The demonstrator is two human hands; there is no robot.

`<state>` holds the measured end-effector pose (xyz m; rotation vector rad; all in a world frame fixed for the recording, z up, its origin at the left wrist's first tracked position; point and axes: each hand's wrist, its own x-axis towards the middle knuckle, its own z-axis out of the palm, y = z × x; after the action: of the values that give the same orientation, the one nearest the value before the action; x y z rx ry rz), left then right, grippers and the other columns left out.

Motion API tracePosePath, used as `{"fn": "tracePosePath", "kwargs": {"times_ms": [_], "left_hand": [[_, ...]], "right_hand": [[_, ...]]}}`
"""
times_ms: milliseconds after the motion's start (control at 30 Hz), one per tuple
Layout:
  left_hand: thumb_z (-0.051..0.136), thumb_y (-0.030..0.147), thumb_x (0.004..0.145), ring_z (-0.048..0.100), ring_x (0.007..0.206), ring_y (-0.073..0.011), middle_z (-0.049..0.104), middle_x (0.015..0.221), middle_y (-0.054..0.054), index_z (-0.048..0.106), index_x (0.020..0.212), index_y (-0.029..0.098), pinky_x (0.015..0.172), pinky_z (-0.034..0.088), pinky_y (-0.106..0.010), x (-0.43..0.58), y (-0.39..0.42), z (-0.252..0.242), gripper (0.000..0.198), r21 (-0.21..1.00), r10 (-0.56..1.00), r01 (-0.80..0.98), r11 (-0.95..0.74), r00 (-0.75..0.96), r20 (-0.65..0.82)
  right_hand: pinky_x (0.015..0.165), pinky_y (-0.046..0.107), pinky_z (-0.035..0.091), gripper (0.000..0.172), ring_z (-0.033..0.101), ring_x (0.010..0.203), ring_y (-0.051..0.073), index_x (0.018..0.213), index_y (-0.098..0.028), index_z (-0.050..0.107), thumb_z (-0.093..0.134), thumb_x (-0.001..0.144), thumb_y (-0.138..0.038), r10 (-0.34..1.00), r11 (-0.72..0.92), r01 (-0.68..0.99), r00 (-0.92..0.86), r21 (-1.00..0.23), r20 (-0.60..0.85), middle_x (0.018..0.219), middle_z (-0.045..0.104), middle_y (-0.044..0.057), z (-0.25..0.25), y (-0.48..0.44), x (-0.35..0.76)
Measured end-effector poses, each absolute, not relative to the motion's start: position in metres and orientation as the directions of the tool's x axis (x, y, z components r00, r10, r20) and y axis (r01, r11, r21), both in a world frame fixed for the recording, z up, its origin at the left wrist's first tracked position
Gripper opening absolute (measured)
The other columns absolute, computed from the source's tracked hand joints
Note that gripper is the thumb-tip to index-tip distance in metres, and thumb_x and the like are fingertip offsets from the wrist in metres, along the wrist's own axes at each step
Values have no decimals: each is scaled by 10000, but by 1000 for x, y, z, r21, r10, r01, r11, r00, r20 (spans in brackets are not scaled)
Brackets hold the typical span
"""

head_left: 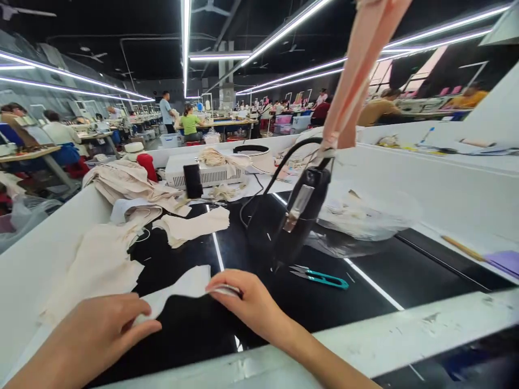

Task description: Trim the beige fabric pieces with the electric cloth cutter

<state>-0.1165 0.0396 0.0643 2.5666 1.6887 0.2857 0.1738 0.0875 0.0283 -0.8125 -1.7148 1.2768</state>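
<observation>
A white strip (pixel 188 282) spans both hands over the desk (pixel 186 335), near its front edge. The left hand (pixel 107 327) is clamped on one end, the right hand (pixel 247 297) on the other. A cream piece (pixel 198 226) lies beyond the strip, and more cloth (pixel 101 259) lies along the left edge. Teal snips (pixel 326 279) sit to the right of the right hand, near a black tool (pixel 302 208). Toward the back edge, a phone (pixel 193 181) leans by a white box (pixel 176 172).

I count one left hand (pixel 101 324), one right hand (pixel 245 297) (two altogether), one white strip (pixel 188 282), one teal thread clipper (pixel 328 279), one phone (pixel 193 181) and one red spool (pixel 147 167).
</observation>
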Motion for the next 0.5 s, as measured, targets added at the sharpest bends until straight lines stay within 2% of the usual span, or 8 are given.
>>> {"fn": "tracePosePath", "kwargs": {"times_ms": [33, 100, 233, 300, 367, 433, 500], "left_hand": [[497, 471, 977, 659, 567, -140, 676, 665, 46, 727, 774, 304, 533, 427, -216, -112, 37, 61, 349, 163, 916, 902, -400, 400, 33], [431, 431, 1024, 667, 605, -150, 675, 694, 25, 715, 790, 276, 552, 437, -225, -102, 34, 53, 400, 176, 915, 899, -400, 404, 12], [401, 283, 1048, 667, 745, -165, 674, 826, -1, 696, 940, 245, 669, 507, -252, -77, 45, 42, 317, 223, 856, 829, -513, 472, 212], [430, 190, 1033, 669, 903, -172, 697, 1001, -23, 677, 1068, 232, 806, 539, -275, -60, 55, 37, 253, 258, 790, 751, -608, 540, 291], [470, 112, 1005, 660, 994, -177, 700, 1090, -35, 659, 1118, 213, 886, 545, -296, -44, 65, 33, 242, 233, 707, 673, -701, 615, 351], [526, 87, 979, 659, 1039, -192, 705, 1125, -46, 650, 1138, 193, 932, 550, -329, -33, 72, 28, 228, 185, 654, 637, -748, 661, 367], [578, 104, 964, 666, 1046, -213, 708, 1138, -58, 647, 1149, 181, 931, 564, -360, -27, 76, 21, 212, 137, 639, 639, -757, 678, 362]], "right_hand": [[843, 304, 502, 185, 651, 844, 173, 887, -205, 767, 651, 815, -79, 839, 304, 60, -490, -951, 238, 878, 729, 21, 24, 82, 177], [903, 306, 505, 323, 666, 944, 182, 987, -210, 759, 588, 816, 4, 764, 430, 183, -596, -884, 248, 1011, 740, 38, 17, 73, 182], [962, 284, 524, 304, 664, 1065, 182, 1147, -221, 709, 603, 905, -70, 667, 614, 328, -701, -718, 251, 1150, 723, 48, 18, 64, 188], [973, 293, 538, 315, 672, 1086, 197, 1191, -232, 689, 668, 897, -122, 649, 656, 371, -721, -657, 242, 1178, 725, 48, 22, 63, 191], [982, 310, 552, 373, 676, 1119, 221, 1226, -242, 674, 733, 866, -163, 627, 711, 405, -736, -575, 256, 1228, 717, 59, 25, 61, 198], [972, 317, 569, 384, 689, 1119, 233, 1239, -250, 666, 747, 866, -213, 606, 770, 433, -725, -468, 328, 1242, 718, 71, 27, 57, 213], [917, 312, 596, 334, 719, 1050, 228, 1228, -262, 668, 708, 897, -240, 578, 815, 464, -674, -345, 460, 1173, 745, 77, 29, 53, 236]]}}
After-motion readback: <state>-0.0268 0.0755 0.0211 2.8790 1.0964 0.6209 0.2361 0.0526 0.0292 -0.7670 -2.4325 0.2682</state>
